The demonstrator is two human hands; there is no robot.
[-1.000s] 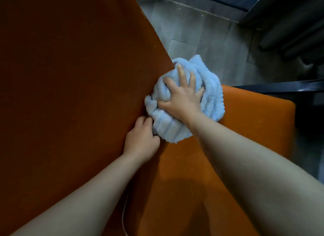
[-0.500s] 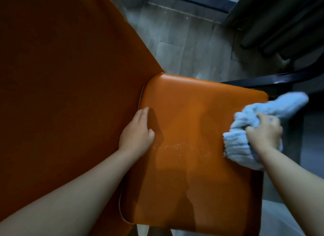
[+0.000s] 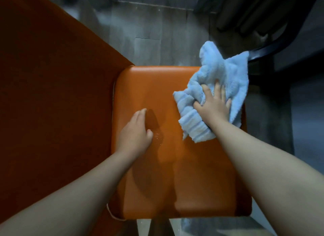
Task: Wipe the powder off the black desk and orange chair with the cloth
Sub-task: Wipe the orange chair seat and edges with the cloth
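The orange chair seat (image 3: 184, 165) fills the middle of the view, and its tall orange backrest (image 3: 52, 95) rises on the left. A crumpled light blue cloth (image 3: 226, 77) lies on the seat's far right corner and hangs over the edge. My right hand (image 3: 213, 104) presses down on the cloth with fingers spread and dug into its folds. My left hand (image 3: 135, 132) rests flat on the seat near the backrest. A small patch of white powder (image 3: 158, 137) shows just right of my left thumb.
Grey tiled floor (image 3: 149, 34) lies beyond the chair. A black curved frame (image 3: 280, 41) and dark furniture stand at the upper right, close behind the cloth. Chair legs show below the seat's front edge.
My right hand has brought the cloth from the seat's right edge back onto the far right corner, spread wider. My left hand has slid from the backrest seam onto the seat.
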